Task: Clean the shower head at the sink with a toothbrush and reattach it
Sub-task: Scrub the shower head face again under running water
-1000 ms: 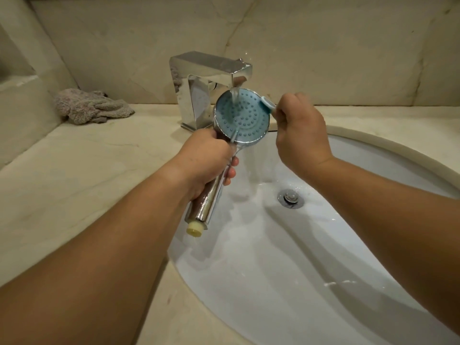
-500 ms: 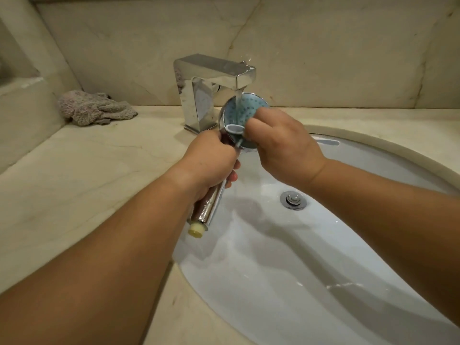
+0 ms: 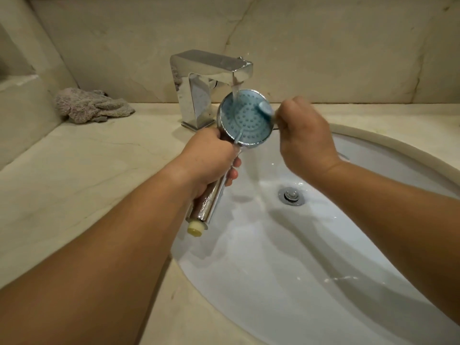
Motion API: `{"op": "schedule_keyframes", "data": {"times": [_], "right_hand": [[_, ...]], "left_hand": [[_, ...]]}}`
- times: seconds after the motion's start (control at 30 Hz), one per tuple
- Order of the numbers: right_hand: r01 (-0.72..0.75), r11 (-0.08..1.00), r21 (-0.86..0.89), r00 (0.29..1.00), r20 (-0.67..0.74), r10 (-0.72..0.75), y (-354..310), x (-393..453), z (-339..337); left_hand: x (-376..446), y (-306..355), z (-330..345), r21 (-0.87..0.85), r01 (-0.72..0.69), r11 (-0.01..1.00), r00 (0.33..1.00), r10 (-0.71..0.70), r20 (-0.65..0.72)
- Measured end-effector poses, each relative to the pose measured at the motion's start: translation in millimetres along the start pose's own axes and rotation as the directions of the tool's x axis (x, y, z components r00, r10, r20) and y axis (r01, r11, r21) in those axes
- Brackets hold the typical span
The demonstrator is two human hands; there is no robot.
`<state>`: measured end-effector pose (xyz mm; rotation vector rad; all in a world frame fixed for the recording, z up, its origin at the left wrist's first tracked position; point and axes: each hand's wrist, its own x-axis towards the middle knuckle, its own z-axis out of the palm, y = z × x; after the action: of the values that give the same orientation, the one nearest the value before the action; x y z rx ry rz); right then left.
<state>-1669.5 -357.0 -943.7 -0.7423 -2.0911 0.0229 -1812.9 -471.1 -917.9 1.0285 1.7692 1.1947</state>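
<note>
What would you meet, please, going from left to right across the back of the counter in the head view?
Grey cloth → chrome faucet → blue-faced shower head, held by the left hand → toothbrush → right hand gripping it.

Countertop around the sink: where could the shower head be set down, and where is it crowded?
The widest bare stretch of countertop lies left of the basin, between the grey cloth and the near edge. Under the faucet it is crowded: the left hand grips the shower head and the right hand holds the toothbrush.
</note>
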Motion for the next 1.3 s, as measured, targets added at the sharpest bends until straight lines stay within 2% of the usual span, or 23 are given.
{"op": "schedule_keyframes", "data": {"times": [0.1,0.2,0.23,0.37,0.43,0.53,0.63,0.7,0.77,0.83,0.93,1.07,1.17,1.3], "right_hand": [[0.160,0.987,-0.011,0.985,0.073,-0.159,-4,-18,4],[-0.013,1.000,0.009,0.999,-0.045,0.014,5,1,-3],[-0.017,1.000,0.008,0.999,-0.051,0.018,5,2,-3],[0.239,0.971,-0.021,0.967,0.091,-0.236,-16,-26,7],[0.193,0.981,-0.022,0.979,0.066,-0.191,-9,-19,6],[0.026,1.000,-0.010,1.000,-0.012,-0.026,10,-5,4],[-0.058,0.998,0.000,0.998,0.002,0.058,13,4,4],[-0.064,0.998,0.003,0.998,0.022,0.064,3,17,4],[0.019,1.000,-0.008,0.999,0.046,-0.019,-10,29,3],[0.166,0.985,-0.043,0.984,0.074,-0.162,-19,32,4],[0.368,0.927,-0.073,0.925,0.133,-0.357,-22,28,0],[0.497,0.863,-0.087,0.851,0.246,-0.465,-15,17,-8],[0.446,0.888,-0.117,0.878,0.252,-0.408,0,11,-14],[0.178,0.977,-0.113,0.983,0.074,-0.171,18,0,-19]], "left_hand": [[-2,3,0,-0.023,0.007,1.000,1.000,-0.007,0.008],[-4,4,3,-0.068,0.014,0.998,0.999,-0.012,0.037],[-4,3,3,-0.072,0.020,0.997,0.999,-0.017,0.039],[-3,3,-1,-0.091,0.024,0.996,0.999,-0.022,0.023],[-2,3,-2,-0.100,0.028,0.995,0.999,-0.026,0.022],[-3,2,-2,-0.082,0.035,0.996,0.999,-0.034,0.012],[-4,3,-1,-0.043,0.022,0.999,1.000,-0.021,0.021],[-3,2,1,-0.024,0.015,1.000,1.000,-0.014,0.016],[-2,1,2,0.001,0.010,1.000,1.000,-0.010,0.006],[-1,-1,2,0.019,0.003,1.000,1.000,-0.003,0.003],[0,-1,1,0.051,-0.005,0.999,1.000,0.005,0.002],[2,0,1,0.077,-0.021,0.997,1.000,0.022,-0.004],[1,2,1,0.055,-0.027,0.998,1.000,0.027,0.005],[-1,2,-1,-0.001,-0.026,1.000,1.000,0.026,0.015]]}}
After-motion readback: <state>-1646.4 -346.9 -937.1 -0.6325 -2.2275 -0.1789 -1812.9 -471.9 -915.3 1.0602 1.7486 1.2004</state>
